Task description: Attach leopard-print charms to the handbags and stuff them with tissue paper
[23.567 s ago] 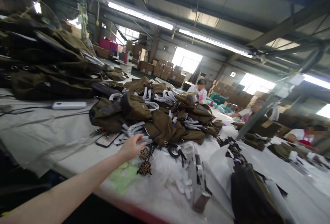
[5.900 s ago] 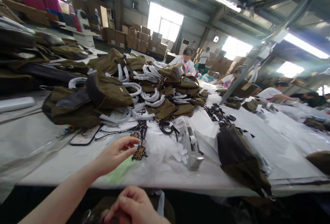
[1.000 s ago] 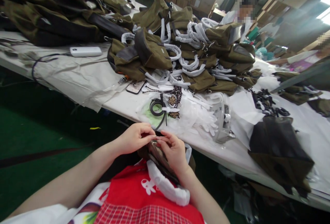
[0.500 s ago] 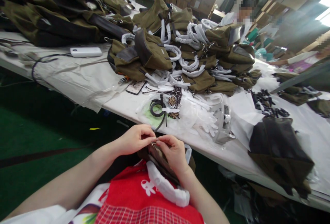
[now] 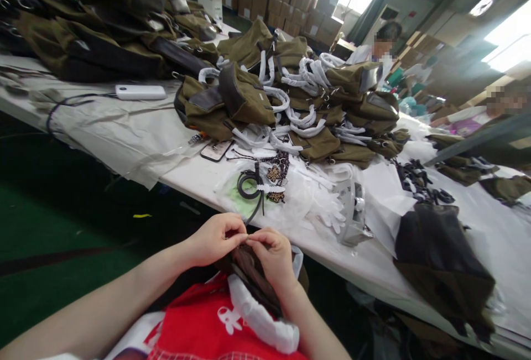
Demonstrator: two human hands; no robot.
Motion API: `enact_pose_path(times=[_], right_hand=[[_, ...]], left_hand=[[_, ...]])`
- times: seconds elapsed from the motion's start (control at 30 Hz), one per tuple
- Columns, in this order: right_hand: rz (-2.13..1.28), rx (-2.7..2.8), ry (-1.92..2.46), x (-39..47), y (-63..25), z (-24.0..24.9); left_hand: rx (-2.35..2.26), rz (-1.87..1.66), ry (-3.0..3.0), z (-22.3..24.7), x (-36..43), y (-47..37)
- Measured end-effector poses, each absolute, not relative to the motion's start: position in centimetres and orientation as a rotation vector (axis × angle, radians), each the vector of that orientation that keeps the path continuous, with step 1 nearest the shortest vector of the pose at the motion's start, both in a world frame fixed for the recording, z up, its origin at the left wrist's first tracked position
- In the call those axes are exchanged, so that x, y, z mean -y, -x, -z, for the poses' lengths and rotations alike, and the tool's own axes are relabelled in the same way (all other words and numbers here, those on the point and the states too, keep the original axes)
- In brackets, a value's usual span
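An olive-brown handbag (image 5: 252, 272) rests on my lap against a red apron, its mouth facing up. One of its handles (image 5: 263, 316), wrapped in white, arches toward me. My left hand (image 5: 219, 241) pinches the bag's upper edge between thumb and fingers. Fingertip to fingertip with it, my right hand (image 5: 274, 256) pinches the same spot from the other side. Whatever small part lies between the fingertips is covered. Just beyond my hands, a coiled black strap (image 5: 249, 186) lies on the table beside leopard-print charms (image 5: 274, 173).
Handbags with white-wrapped handles (image 5: 249, 94) are heaped across the table (image 5: 186, 175). A phone (image 5: 215, 151), a white power bank (image 5: 140, 92) and a metal dispenser (image 5: 352, 213) lie among them. A dark bag (image 5: 446, 260) sits at the right edge. Co-workers (image 5: 373, 53) are farther back.
The view has tilted up slightly, so my hands and the table sit lower in it. Both hands keep their pinch at the bag's edge; the metal glint there no longer shows.
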State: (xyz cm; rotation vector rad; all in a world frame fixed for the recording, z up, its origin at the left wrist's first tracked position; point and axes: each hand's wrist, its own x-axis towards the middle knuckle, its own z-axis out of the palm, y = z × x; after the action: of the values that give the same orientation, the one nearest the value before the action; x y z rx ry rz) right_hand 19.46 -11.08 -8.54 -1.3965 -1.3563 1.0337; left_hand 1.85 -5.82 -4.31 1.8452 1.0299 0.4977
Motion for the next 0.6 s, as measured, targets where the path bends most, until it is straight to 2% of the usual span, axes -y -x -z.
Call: enact_pose_path(times=[0.3, 0.43, 0.5, 0.6], right_hand=[[-1.014, 1.466, 1.428, 10.8, -19.5, 8.7], [-1.099, 1.696, 1.352, 7.9, -21.0, 7.3], [-0.996, 1.845, 1.397, 5.5, -21.8, 6.5], [-0.61, 2.141, 1.607, 1.6, -21.9, 5.8]], left_hand=[[-1.038, -0.479, -1.894, 4.9, 5.7, -1.9], [-1.102, -0.509, -2.031, 5.4, 6.2, -0.7], [-1.224, -0.64, -2.103, 6.1, 6.8, 0.1], [-1.384, -0.717, -2.126, 7.3, 7.4, 1.3]])
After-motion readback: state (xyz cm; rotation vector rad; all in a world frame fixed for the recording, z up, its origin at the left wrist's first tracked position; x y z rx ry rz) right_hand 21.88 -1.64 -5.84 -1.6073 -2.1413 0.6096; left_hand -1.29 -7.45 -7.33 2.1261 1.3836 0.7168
